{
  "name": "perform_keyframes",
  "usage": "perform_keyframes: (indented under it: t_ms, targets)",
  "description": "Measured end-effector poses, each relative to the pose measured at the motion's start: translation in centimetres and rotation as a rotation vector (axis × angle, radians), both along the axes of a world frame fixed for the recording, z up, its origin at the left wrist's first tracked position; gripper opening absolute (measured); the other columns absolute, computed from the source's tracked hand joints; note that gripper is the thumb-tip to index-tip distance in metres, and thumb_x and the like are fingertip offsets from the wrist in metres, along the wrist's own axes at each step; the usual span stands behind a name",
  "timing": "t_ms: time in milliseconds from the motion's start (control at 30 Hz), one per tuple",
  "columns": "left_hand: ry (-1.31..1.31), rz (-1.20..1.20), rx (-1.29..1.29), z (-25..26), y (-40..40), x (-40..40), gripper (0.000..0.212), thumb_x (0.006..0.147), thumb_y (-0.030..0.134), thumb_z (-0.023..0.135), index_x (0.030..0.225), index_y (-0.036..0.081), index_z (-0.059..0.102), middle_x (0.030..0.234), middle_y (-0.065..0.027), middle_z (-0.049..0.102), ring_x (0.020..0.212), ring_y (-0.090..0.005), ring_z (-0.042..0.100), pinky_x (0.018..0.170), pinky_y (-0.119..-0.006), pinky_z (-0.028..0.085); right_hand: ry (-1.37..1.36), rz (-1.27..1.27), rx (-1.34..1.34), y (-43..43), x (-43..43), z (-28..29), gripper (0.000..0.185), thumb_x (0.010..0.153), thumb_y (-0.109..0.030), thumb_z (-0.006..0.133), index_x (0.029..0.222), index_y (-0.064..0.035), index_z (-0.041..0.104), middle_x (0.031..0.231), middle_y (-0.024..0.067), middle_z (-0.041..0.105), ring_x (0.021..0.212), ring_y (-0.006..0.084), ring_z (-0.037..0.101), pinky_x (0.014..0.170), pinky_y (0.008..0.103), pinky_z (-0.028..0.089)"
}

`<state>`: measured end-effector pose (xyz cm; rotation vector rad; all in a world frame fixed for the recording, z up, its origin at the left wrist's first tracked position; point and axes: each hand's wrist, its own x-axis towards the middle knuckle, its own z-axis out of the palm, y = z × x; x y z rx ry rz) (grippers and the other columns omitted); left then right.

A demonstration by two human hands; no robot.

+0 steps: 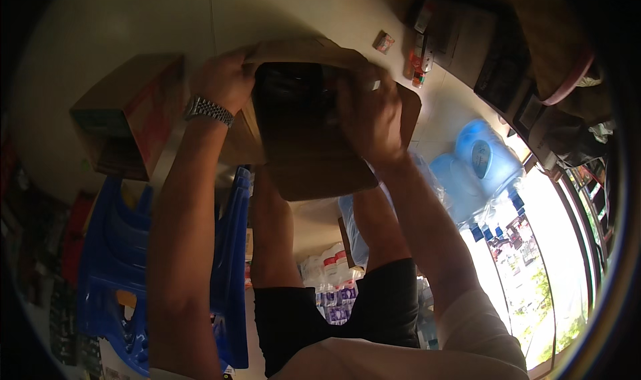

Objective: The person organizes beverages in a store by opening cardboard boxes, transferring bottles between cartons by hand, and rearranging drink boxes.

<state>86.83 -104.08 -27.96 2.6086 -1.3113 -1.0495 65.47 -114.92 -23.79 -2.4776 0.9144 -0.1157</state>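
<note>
An open cardboard box is in front of my legs, its mouth tilted towards me and its flaps spread. The inside is dark, and what it holds cannot be made out. My left hand, with a metal-band watch at the wrist, grips the box's upper left edge. Over the right side of the opening, my right hand has its fingers curled at the wall near the top corner. That hand is slightly blurred, and its fingertips are partly hidden in shadow.
Left of the box stands another open carton, with a blue plastic chair nearer me. Blue plastic containers in clear wrap lie at right. A bottle with an orange-red label and a small packet are on the floor. Wrapped packs sit behind my legs.
</note>
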Motion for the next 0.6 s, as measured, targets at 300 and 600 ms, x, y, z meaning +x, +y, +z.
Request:
perform_keyframes:
  t_ms: [300,600]
  targets:
    - [-0.019,-0.019,0.047,-0.8,-0.3,-3.5,0.039,0.081,0.02,0.055,0.12,0.027,0.057,0.092,-0.0074,0.068,0.081,-0.0305,0.065,0.066,-0.044,0.052,0.475,0.123,0.361,6.2,0.7,-15.5,0.047,0.087,-0.023,0.053,0.128,-0.0003,0.047,0.13,0.0233,0.048,0.124,0.0339,0.044,0.104,0.0426,0.035]
    - [-0.068,-0.03,-0.271,-1.7,0.3,-2.3,0.035,0.078,0.019,0.06,0.113,0.025,0.058,0.085,-0.0065,0.068,0.076,-0.0281,0.066,0.061,-0.04,0.053,0.886,0.506,0.907,7.1,4.9,-16.4,0.047,0.093,-0.026,0.043,0.138,-0.0119,0.041,0.146,0.0142,0.034,0.136,0.0301,0.027,0.112,0.0417,0.021]
